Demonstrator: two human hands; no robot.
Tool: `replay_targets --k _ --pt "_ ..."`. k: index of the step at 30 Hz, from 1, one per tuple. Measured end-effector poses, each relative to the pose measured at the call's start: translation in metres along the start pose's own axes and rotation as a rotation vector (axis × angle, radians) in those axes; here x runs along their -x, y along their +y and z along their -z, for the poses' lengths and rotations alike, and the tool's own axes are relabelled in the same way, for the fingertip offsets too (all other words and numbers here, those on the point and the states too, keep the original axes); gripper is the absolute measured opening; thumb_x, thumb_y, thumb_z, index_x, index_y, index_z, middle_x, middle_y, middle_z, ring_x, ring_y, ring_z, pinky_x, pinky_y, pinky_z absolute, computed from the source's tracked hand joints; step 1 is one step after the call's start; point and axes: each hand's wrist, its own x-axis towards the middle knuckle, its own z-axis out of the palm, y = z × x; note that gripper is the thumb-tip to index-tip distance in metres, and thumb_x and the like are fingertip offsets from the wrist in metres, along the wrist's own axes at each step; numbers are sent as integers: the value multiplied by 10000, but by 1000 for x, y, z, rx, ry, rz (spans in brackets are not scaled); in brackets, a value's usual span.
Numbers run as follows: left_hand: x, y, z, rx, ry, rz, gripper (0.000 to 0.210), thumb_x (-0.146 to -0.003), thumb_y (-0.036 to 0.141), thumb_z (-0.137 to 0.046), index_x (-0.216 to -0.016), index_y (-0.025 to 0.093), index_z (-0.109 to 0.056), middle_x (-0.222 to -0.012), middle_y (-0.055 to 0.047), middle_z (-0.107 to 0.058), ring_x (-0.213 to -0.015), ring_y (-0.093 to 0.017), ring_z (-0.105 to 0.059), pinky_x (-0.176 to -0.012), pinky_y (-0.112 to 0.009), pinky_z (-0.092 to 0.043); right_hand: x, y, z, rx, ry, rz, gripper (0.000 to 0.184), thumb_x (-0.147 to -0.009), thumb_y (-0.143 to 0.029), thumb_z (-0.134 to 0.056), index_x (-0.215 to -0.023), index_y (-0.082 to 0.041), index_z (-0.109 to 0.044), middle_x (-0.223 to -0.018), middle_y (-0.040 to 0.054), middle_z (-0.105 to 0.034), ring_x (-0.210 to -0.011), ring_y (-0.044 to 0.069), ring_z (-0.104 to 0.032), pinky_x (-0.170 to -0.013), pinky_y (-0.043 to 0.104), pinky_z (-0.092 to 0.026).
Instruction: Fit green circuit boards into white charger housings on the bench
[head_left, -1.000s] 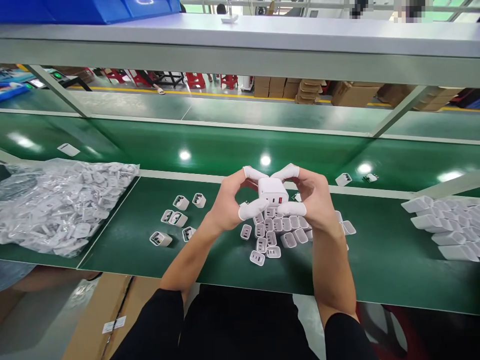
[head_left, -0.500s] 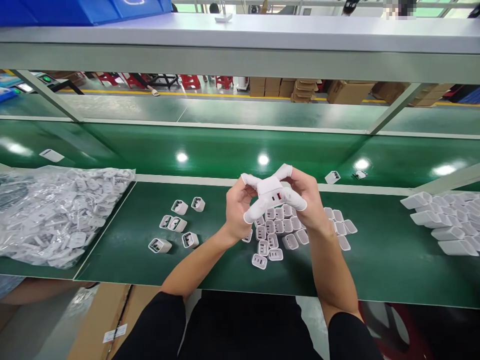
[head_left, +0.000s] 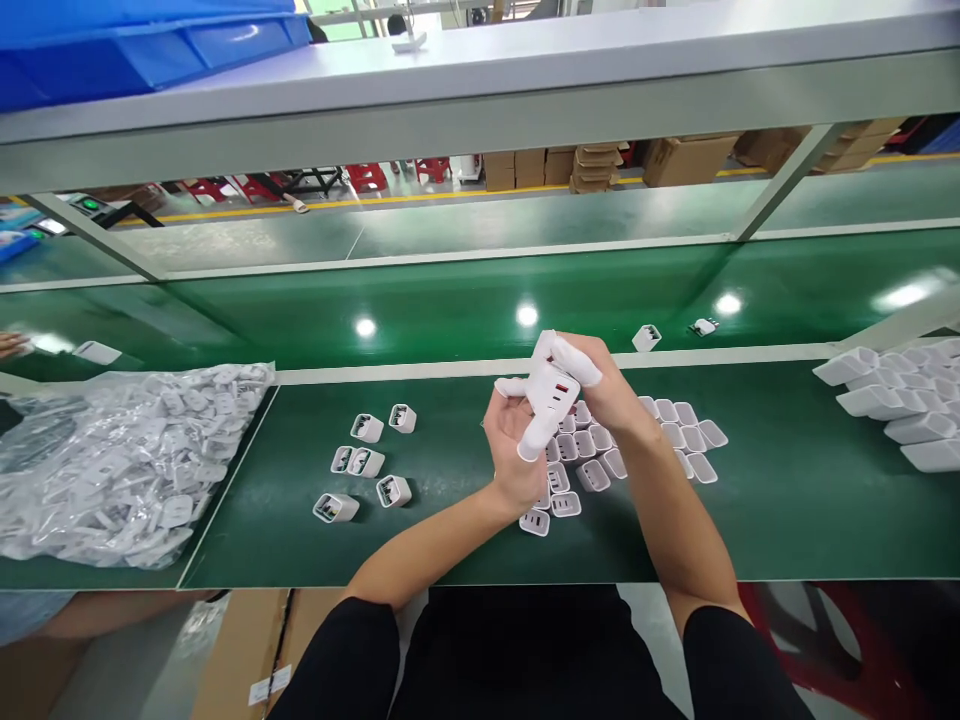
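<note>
Between both hands is a white USB charger (head_left: 553, 392), tilted, its face with the port slots turned toward me. My left hand (head_left: 516, 455) closes on its lower left side with thumb and fingers in white finger cots. My right hand (head_left: 606, 390) grips its upper right side, also with cots on the fingers. Beneath the hands, several white charger shells (head_left: 594, 474) stand in a cluster, slots facing up; my hands and forearms hide part of it. Left of them are several open-ended charger housings (head_left: 366, 462) with parts visible inside.
A clear plastic bag of white pieces (head_left: 135, 465) lies on the left of the green bench (head_left: 450, 555). Stacked white shells (head_left: 900, 400) stand at the far right. One housing (head_left: 646, 338) and a small part (head_left: 703, 327) lie beyond the white strip. A shelf (head_left: 480, 85) carries a blue bin (head_left: 150, 55).
The charger has turned from level to steeply tilted, and my right hand's fingers have shifted on it. My left hand has moved lower on it. The camera view has tilted slightly.
</note>
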Motion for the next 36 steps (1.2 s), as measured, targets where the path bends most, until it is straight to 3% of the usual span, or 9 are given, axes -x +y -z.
replay_targets --k 5,9,12,14,18,22,25,33,36 --pt "8 -9 -3 48 22 77 629 -803 739 -940 -1070 264 -625 -1095 -38 -761 -931 -211 -783 -861 -397 -669 0 4 1 154 115 51 772 -1041 -913 -499 -776 -236 -758 -665 4 -639 -622 160 -584 -567 311 -462" --pt "-22 -12 12 -10 -13 -23 576 -881 736 -867 -1084 256 -624 -1037 -35 -766 -858 -208 -794 -788 -377 -663 -2 4 12 261 278 200 743 -1062 -885 -494 -863 -253 -828 -870 43 -774 -827 207 -688 -796 375 -576" --pt "-75 -18 39 -298 -88 -222 538 -837 620 -947 -1062 245 -633 -946 4 -721 -806 -180 -765 -741 -335 -655 -1 1 24 260 356 257 709 -1102 -831 -483 -894 -257 -843 -911 46 -803 -836 206 -706 -848 387 -582" --pt "-113 -27 64 -636 -122 -303 492 -791 465 -1000 -1065 237 -660 -1026 -9 -731 -919 -183 -765 -870 -357 -685 0 -1 29 254 395 280 714 -1106 -828 -473 -898 -253 -840 -904 48 -801 -823 206 -710 -838 384 -581" --pt "-159 -54 120 -1038 12 -199 441 -848 207 -891 -1216 239 -649 -1236 -61 -730 -1042 -201 -802 -994 -382 -719 1 -4 30 220 422 293 749 -1107 -842 -432 -898 -249 -839 -885 56 -790 -831 217 -710 -836 391 -575" --pt "-166 -77 163 -1255 61 -117 431 -840 66 -815 -1213 227 -673 -1302 -102 -698 -1142 -259 -799 -1070 -426 -706 -1 -1 27 201 399 304 664 -1118 -791 -507 -897 -271 -856 -871 48 -783 -837 231 -701 -843 410 -561" --pt "-163 -86 179 -1318 78 -87 424 -857 11 -738 -1219 227 -691 -1310 -125 -685 -1213 -304 -788 -1118 -465 -677 -2 2 25 217 391 286 641 -1119 -777 -527 -891 -278 -858 -878 49 -787 -837 240 -710 -838 422 -568" --pt "-159 -90 182 -1405 140 -63 370 -941 260 -827 -1283 223 -690 -1460 -182 -645 -1337 -374 -743 -1200 -524 -603 -5 11 20 336 359 281 494 -1158 -608 -575 -930 -253 -832 -889 41 -778 -844 221 -694 -835 397 -545" --pt "-157 -87 179 -1400 234 -148 470 -980 348 -811 -1393 202 -642 -1582 -231 -572 -1542 -407 -607 -1305 -568 -509 -11 30 7 596 180 199 292 -1134 -455 -634 -1008 -242 -789 -965 26 -789 -904 223 -700 -877 397 -522"
